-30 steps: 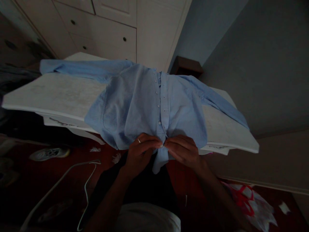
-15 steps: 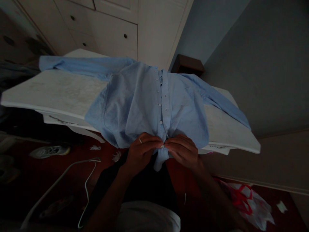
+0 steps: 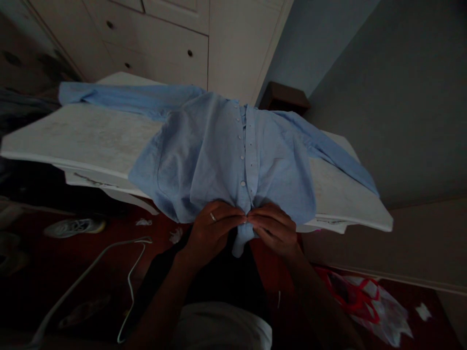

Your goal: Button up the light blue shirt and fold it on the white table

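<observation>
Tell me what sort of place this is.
Probably a room in a home, perhaps a bedroom: a pale drawer cabinet, a shoe and a blue shirt spread over a white table.

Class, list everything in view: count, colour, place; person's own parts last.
Shirt: 1, light blue, centre
Buttons: several, pale, down shirt front
Table: 1, white, beneath shirt
Cupboard: 1, cream, behind table
Boxy thing: 1, brown, beyond table
Floor: 1, dark red, below
Walls: 2, grey, right
Shoe: 1 clear, pale, floor left
Cord or wire: 1, white, lower left
Scraps: 3 seen, white, floor
Bag: 1, white, red, floor right
Left hand: 1, ringed, pinching shirt
Right hand: 1, bare, pinching shirt
</observation>
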`<state>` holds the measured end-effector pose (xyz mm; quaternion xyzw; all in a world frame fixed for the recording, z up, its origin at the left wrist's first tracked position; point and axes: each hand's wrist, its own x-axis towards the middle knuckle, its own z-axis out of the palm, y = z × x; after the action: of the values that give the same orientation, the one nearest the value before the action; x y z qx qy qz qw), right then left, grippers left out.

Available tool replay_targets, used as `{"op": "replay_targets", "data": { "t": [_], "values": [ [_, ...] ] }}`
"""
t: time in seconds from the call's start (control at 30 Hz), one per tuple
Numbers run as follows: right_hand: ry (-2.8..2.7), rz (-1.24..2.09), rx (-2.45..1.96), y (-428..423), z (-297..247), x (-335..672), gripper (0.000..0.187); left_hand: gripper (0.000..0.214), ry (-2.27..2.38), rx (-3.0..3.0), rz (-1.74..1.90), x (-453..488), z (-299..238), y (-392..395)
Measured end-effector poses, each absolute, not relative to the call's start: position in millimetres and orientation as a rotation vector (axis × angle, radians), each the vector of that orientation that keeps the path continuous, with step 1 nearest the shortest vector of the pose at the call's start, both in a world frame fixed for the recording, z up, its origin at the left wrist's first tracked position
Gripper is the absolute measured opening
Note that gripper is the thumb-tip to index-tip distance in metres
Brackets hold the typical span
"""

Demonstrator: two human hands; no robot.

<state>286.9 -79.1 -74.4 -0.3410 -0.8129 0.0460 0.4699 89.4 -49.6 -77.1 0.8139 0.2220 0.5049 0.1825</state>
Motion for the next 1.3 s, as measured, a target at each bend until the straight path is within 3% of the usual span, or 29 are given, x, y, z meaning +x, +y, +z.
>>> {"op": "replay_targets", "data": {
  "t": [0.37,0.9,1.07,1.3],
  "values": [
    [-2.008,0.028,-0.843,-80.0,-69.1,285.2,0.031,0.035,0.555,2.181,1.308,86.9,-71.8,-53.1],
    [-1.986,-0.061,-0.880,-81.7,-66.6,276.9,0.041,0.029,0.674,1.921,1.380,96.3,-77.8,-60.4],
    [-1.917,0.101,-0.951,-83.8,-68.1,274.5,0.037,0.024,0.763,1.835,1.340,99.5,-77.4,-64.8],
    [-1.893,0.172,-0.968,-84.6,-72.8,272.4,0.032,0.039,0.955,1.824,1.300,102.0,-73.0,-70.3]
  ]
}}
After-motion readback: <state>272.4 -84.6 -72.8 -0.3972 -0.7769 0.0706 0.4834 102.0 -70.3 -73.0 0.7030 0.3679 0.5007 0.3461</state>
